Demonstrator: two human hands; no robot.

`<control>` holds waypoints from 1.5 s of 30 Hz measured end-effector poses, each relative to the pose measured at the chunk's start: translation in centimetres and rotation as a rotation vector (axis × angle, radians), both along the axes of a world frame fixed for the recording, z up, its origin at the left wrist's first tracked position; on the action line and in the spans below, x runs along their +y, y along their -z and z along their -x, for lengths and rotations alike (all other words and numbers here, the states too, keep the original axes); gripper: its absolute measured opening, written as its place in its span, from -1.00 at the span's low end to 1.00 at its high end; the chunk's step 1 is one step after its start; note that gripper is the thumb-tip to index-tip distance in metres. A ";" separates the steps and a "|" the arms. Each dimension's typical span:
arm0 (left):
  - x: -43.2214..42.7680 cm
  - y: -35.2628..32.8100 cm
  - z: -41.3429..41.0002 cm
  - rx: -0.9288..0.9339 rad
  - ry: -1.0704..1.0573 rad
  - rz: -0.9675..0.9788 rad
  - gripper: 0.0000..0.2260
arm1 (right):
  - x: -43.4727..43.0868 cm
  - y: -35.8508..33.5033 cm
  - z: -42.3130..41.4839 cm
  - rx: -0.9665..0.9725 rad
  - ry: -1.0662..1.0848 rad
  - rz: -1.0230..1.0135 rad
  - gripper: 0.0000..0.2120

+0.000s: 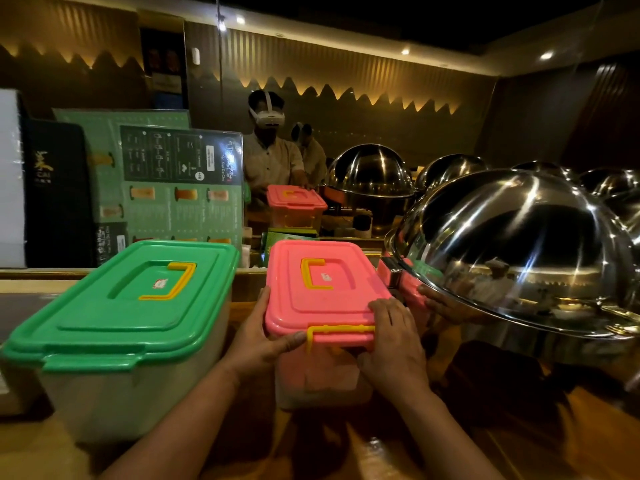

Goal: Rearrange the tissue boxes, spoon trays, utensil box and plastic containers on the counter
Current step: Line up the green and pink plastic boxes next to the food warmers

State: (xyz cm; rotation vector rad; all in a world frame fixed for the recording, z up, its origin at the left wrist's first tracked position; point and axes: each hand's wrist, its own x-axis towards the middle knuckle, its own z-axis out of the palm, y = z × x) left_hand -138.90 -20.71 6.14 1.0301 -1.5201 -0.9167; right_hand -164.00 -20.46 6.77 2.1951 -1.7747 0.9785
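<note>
A pink-lidded plastic container (322, 292) with yellow handle and clasp stands on the wooden counter (381, 452) in front of me. My left hand (259, 337) grips its near left corner, thumb on the front edge. My right hand (391, 344) holds its near right corner, fingers lying on the lid. To the left stands a larger green-lidded plastic container (128, 306), untouched. A second pink-lidded container (296, 206) sits farther back, under another person's hand.
A large shiny steel dome lid (519, 251) crowds the right side, close to the pink container, with more domes (372, 171) behind. Green menu boards (166, 181) and a dark box (55, 192) stand at the back left. A person wearing a headset (270, 147) works across the counter.
</note>
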 end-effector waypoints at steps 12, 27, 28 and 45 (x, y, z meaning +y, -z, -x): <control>3.3 -1.1 1.2 -0.005 -0.071 -0.082 -0.26 | 0.1 -0.8 0.1 0.096 0.007 -0.080 -0.14; 11.7 -7.1 -14.9 -0.531 -0.438 0.312 -0.54 | 5.3 -2.9 -18.0 -0.125 -0.439 -0.011 -0.33; 11.7 -6.8 -17.1 -0.588 -0.487 0.305 -0.49 | 5.4 -2.7 -19.3 -0.095 -0.433 0.000 -0.32; 8.4 -1.6 -28.0 -0.323 -0.223 -0.047 0.22 | 6.6 -1.7 -23.2 0.141 -0.156 -0.080 -0.22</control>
